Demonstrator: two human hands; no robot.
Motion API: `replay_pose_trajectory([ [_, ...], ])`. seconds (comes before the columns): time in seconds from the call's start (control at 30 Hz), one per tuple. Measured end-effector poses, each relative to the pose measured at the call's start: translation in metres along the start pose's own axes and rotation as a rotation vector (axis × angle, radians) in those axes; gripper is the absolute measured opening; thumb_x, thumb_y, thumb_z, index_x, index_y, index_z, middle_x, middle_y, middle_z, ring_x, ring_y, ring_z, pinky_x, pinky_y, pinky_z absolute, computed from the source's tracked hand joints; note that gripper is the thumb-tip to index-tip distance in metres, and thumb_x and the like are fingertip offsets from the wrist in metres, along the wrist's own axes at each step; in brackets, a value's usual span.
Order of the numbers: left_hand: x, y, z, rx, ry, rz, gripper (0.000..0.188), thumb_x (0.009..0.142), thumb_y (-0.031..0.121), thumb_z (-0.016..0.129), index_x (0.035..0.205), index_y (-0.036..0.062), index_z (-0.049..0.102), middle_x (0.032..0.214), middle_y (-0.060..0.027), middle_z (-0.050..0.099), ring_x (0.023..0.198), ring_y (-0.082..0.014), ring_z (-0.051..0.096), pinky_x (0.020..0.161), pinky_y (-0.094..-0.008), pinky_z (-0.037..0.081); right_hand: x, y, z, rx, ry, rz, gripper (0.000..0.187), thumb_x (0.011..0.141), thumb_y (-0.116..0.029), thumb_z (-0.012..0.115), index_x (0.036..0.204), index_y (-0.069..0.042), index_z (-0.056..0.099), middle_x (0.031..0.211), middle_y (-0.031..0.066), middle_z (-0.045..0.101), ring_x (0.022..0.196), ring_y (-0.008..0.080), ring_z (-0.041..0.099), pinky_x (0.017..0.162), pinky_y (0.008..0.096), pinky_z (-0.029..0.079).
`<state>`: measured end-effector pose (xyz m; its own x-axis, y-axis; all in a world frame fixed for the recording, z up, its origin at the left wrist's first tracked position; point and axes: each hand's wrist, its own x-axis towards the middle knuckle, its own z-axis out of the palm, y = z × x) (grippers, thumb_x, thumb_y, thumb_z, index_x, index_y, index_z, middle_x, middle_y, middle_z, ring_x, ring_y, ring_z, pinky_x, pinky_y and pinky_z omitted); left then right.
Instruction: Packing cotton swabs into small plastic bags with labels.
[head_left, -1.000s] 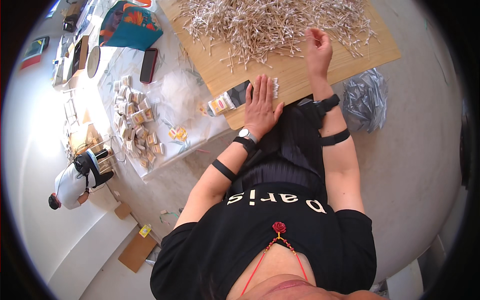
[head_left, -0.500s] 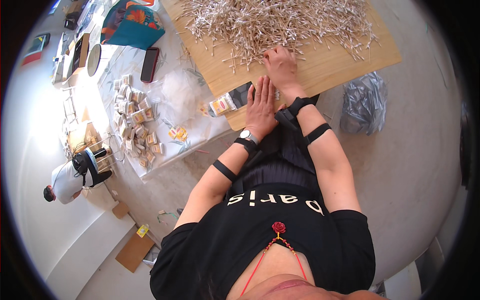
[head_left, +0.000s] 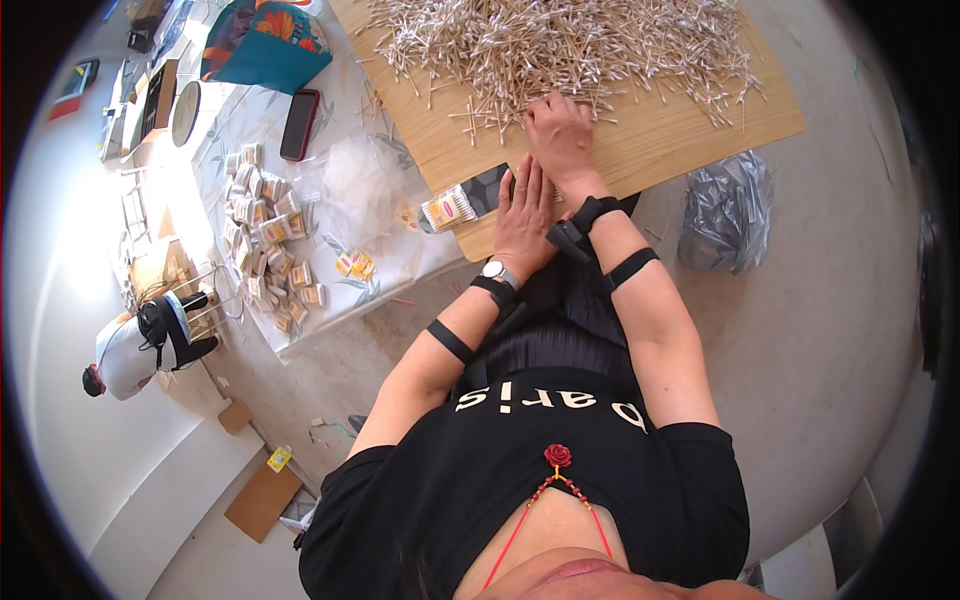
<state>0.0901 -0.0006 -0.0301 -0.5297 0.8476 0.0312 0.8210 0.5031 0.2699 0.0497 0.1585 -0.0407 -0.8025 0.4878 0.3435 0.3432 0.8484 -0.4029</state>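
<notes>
A heap of cotton swabs spreads over the wooden board. At its near edge my right hand rests with curled fingers, the fingertips hidden against the swabs. Just below, my left hand lies flat with fingers stretched out, over the end of a dark strip with a hexagon pattern. A few pale swab tips show beside its palm; what is under it is hidden. Left of this hand, a small clear pack of cotton swabs with a yellow and red label lies on the strip's other end.
On the white table to the left are piled swab packs, clear plastic bags, a phone and a teal bag. A grey plastic bag stands right of the board. Another person sits far left.
My hands have hardly moved; the right fingers shift slightly at the heap's edge. The person at the far left appears a little higher in the picture.
</notes>
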Motion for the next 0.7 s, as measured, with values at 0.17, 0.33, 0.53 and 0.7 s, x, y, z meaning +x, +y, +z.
replay_pose_trajectory([
  [0.17, -0.001, 0.000, -0.002, -0.002, -0.018, 0.003, 0.085, 0.098, 0.049, 0.052, 0.160, -0.0059, 0.034, 0.171, -0.0206, 0.028, 0.164, -0.0334, 0.014, 0.131, -0.0523, 0.007, -0.003, 0.000, -0.001, -0.001, 0.035, 0.010, 0.011, 0.087, -0.023, 0.076, 0.094, -0.015, 0.074, 0.100, 0.0039, 0.067, 0.101, 0.0252, 0.065, 0.089, 0.0441, 0.047],
  [0.33, -0.001, 0.001, 0.000, 0.010, 0.000, -0.009, 0.087, 0.100, 0.052, 0.054, 0.162, -0.0041, 0.030, 0.172, -0.0200, 0.026, 0.163, -0.0329, 0.015, 0.131, -0.0513, 0.007, -0.007, 0.000, -0.020, 0.311, 0.048, 0.116, 0.008, 0.090, -0.018, 0.075, 0.097, -0.013, 0.075, 0.096, 0.0045, 0.067, 0.093, 0.0258, 0.066, 0.086, 0.0412, 0.051],
  [0.53, 0.000, 0.004, -0.004, -0.029, 0.019, -0.009, 0.085, 0.101, 0.050, 0.055, 0.162, -0.0044, 0.030, 0.172, -0.0201, 0.026, 0.163, -0.0328, 0.016, 0.131, -0.0512, 0.008, -0.004, 0.011, -0.048, 0.569, 0.091, 0.186, 0.010, 0.092, -0.014, 0.076, 0.100, -0.008, 0.074, 0.092, 0.0074, 0.068, 0.084, 0.0232, 0.068, 0.077, 0.0363, 0.054],
  [0.7, 0.000, 0.004, -0.005, -0.032, 0.024, -0.011, 0.085, 0.101, 0.050, 0.055, 0.162, -0.0040, 0.030, 0.172, -0.0199, 0.026, 0.163, -0.0325, 0.016, 0.131, -0.0508, 0.009, -0.004, 0.025, -0.060, 0.952, -0.091, 0.461, 0.015, 0.099, -0.018, 0.072, 0.107, -0.005, 0.073, 0.101, 0.0033, 0.072, 0.088, 0.0125, 0.068, 0.079, 0.0288, 0.053],
])
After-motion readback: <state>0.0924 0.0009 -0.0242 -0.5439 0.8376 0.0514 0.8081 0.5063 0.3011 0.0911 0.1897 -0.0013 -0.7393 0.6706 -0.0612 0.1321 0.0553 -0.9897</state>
